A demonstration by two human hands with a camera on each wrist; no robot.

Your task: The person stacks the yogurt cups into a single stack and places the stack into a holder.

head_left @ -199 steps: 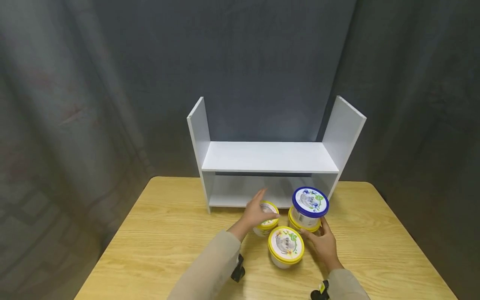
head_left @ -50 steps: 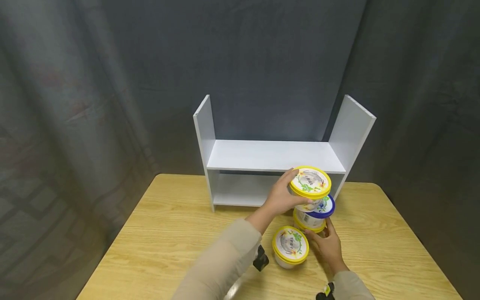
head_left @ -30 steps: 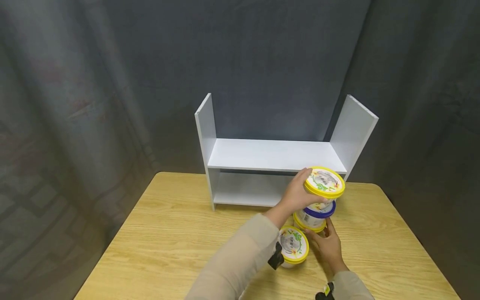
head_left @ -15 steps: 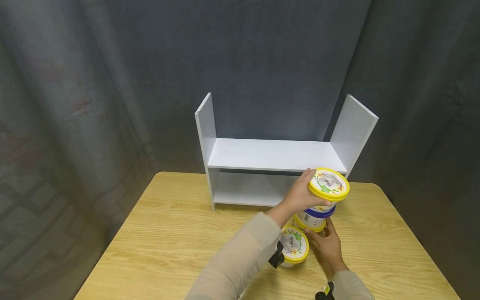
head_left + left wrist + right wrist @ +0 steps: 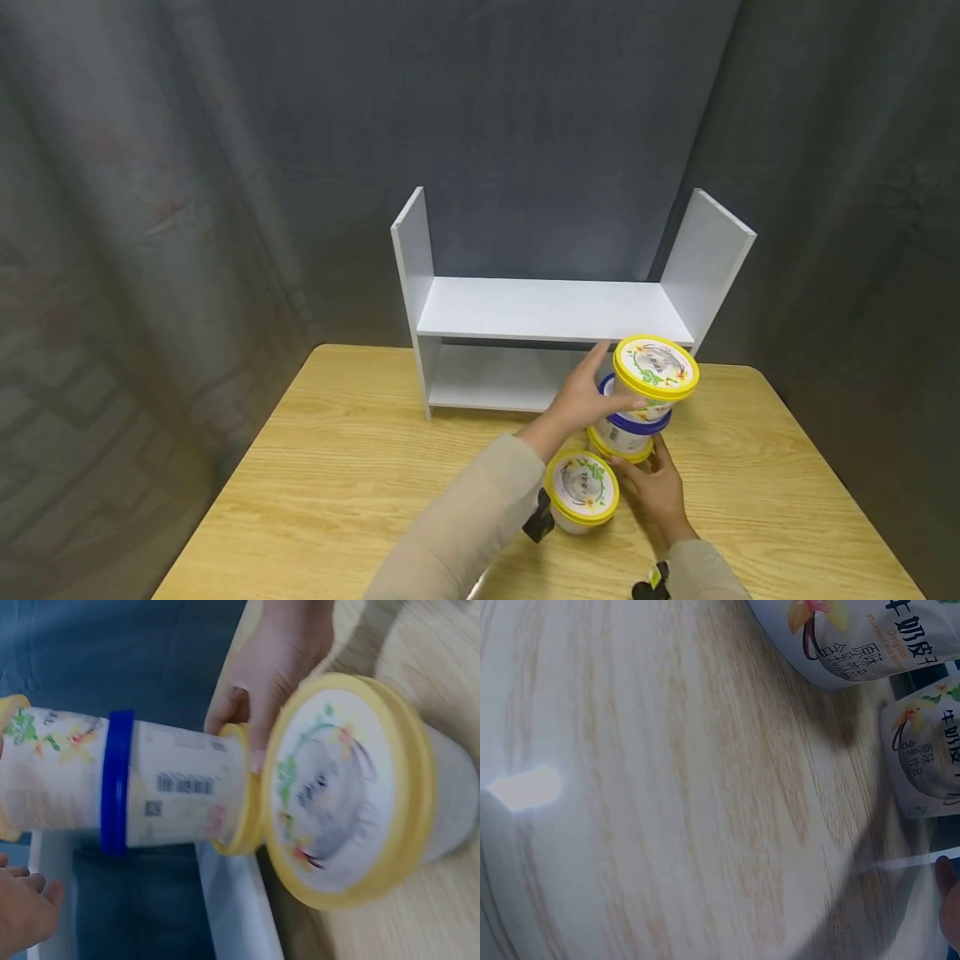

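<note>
Nearest, the front tub (image 5: 581, 490) is standing on the table (image 5: 315, 492), just beside the stack. Past it, the right hand (image 5: 655, 493) is gripping the bottom tub (image 5: 247, 802), thumb and fingers curving round its side. On that, the blue-lidded tub (image 5: 176, 787) is sitting, with the top tub (image 5: 656, 368) above, the stack's long axis running upright. The left hand (image 5: 583, 402), nearer the top, is holding nothing, its thumb and fingers spreading wide; the top tub is sitting just to their right. Behind, the shelf (image 5: 551, 308) is standing.
</note>
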